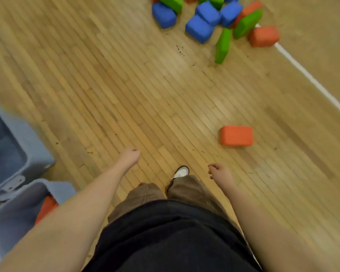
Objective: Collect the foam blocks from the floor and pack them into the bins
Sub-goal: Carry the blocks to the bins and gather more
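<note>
orange block (236, 135) lies alone near loosely curled, empty left hand (130, 155) and right hand (220, 172).

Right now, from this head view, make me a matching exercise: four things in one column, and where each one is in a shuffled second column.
Things:
1. lone orange block
2. block pile
3. grey bins
4. left hand

Places:
A. far end of the floor, by the white line
B. at the left edge
C. alone on the floor, ahead of the right hand
D. empty, near the bins

Pairs: 1-C, 2-A, 3-B, 4-D
</note>
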Motion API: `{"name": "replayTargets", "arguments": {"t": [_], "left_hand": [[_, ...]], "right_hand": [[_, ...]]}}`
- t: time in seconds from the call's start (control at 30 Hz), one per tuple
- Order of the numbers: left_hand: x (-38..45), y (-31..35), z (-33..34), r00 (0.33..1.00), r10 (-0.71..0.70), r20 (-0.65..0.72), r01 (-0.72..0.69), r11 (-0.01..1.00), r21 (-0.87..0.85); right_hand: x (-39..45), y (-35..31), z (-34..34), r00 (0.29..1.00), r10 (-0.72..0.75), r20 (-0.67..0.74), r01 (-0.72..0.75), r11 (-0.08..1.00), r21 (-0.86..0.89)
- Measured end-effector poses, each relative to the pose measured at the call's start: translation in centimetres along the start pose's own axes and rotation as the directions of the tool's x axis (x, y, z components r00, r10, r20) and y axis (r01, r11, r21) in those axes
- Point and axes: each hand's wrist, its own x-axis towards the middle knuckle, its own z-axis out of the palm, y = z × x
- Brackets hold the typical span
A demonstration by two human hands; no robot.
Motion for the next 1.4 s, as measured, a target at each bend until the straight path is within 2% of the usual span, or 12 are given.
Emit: {"name": "replayTargets", "arguments": {"t": [0.1, 0.4, 0.53, 0.6, 0.63, 0.73, 0.8, 0.9, 1.03, 1.17, 1.4], "left_hand": [[2.0, 7.2, 3.1, 0.994, 0.102, 0.031, -0.105, 0.987, 0.122], [7.4, 21.3, 8.7, 0.977, 0.185, 0.109, -0.212, 0.916, 0.341], [10.9, 29.2, 11.7, 0.94, 0.3, 0.163, -0.342, 0.829, 0.443], [13.2, 33.9, 13.5, 0.892, 0.384, 0.238, -0.452, 0.748, 0.486], [14.2, 36.0, 14.4, 0.858, 0.429, 0.282, -0.512, 0.675, 0.532], [17.4, 41.6, 18.6, 0.701, 0.553, 0.45, -0.692, 0.373, 0.619], [19.7, 43.9, 22.0, 0.603, 0.562, 0.566, -0.77, 0.227, 0.596], [23.7, 44.9, 27.9, 0.491, 0.507, 0.709, -0.831, 0.027, 0.556], [29.7, 41.9, 36.2, 0.436, 0.405, 0.803, -0.84, -0.136, 0.525], [37.1, 36.6, 43.5, 0.377, 0.334, 0.864, -0.842, -0.266, 0.47], [49.4, 28.8, 54.9, 0.383, 0.298, 0.874, -0.818, -0.329, 0.471]], "right_hand": [[2.6, 0.1, -4.4, 0.999, 0.032, -0.042, -0.028, 0.995, 0.094], [9.1, -3.8, -12.4, 0.987, 0.051, -0.154, -0.014, 0.972, 0.234], [14.3, -6.6, -15.1, 0.969, 0.08, -0.232, -0.01, 0.958, 0.288], [17.2, -7.8, -16.7, 0.949, 0.104, -0.298, -0.012, 0.955, 0.297], [18.6, -8.2, -17.3, 0.937, 0.118, -0.328, -0.019, 0.956, 0.292], [23.2, -8.5, -18.8, 0.9, 0.147, -0.41, -0.031, 0.961, 0.276], [26.5, -7.7, -19.2, 0.884, 0.187, -0.429, -0.067, 0.958, 0.28], [31.6, -4.9, -18.6, 0.865, 0.253, -0.433, -0.113, 0.94, 0.323], [38.7, 1.1, -15.8, 0.838, 0.35, -0.418, -0.17, 0.896, 0.41], [46.0, 8.0, -11.5, 0.828, 0.376, -0.416, -0.217, 0.899, 0.381], [58.8, 18.4, -3.6, 0.817, 0.399, -0.416, -0.248, 0.895, 0.371]]}}
